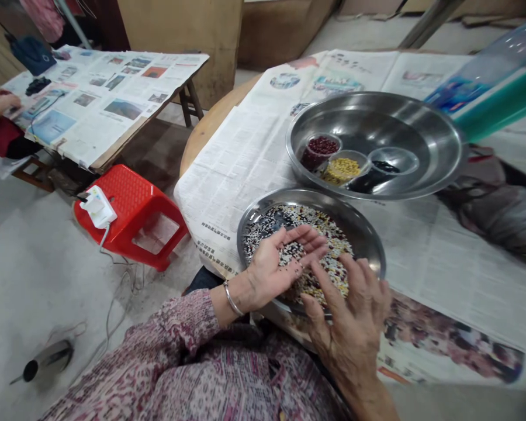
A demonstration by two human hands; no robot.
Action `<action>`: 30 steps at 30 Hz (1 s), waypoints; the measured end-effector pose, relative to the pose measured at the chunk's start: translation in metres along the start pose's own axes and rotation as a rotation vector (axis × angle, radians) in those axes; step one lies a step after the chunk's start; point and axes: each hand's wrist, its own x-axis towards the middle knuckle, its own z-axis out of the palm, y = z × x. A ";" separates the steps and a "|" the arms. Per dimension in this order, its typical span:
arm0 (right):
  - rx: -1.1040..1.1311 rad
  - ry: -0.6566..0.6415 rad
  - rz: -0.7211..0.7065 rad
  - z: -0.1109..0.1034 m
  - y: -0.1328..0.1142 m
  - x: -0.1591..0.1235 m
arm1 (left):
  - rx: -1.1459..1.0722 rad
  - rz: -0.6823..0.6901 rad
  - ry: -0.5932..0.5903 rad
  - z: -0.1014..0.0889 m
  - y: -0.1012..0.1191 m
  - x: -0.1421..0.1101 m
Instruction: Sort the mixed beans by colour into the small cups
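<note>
My left hand is palm up over a shallow metal dish, its fingers outstretched and slightly cupped. A small heap of mixed grains, black and white, rests in that palm. Close beside it, my right hand hovers over the near right rim with fingers apart, and I see nothing held in it. Below both hands, the dish holds a spread of mixed grains and beans, black, white, yellow and dark red. The hands hide part of this spread.
Behind the dish, a large metal basin holds clear cups of red beans, yellow beans and black grains. A plastic bottle leans at right. A red stool bears a power strip. Another person's hand shows far left.
</note>
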 end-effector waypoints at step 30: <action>-0.119 -0.060 -0.033 0.000 0.011 0.004 | 0.207 -0.101 -0.139 -0.007 -0.004 -0.013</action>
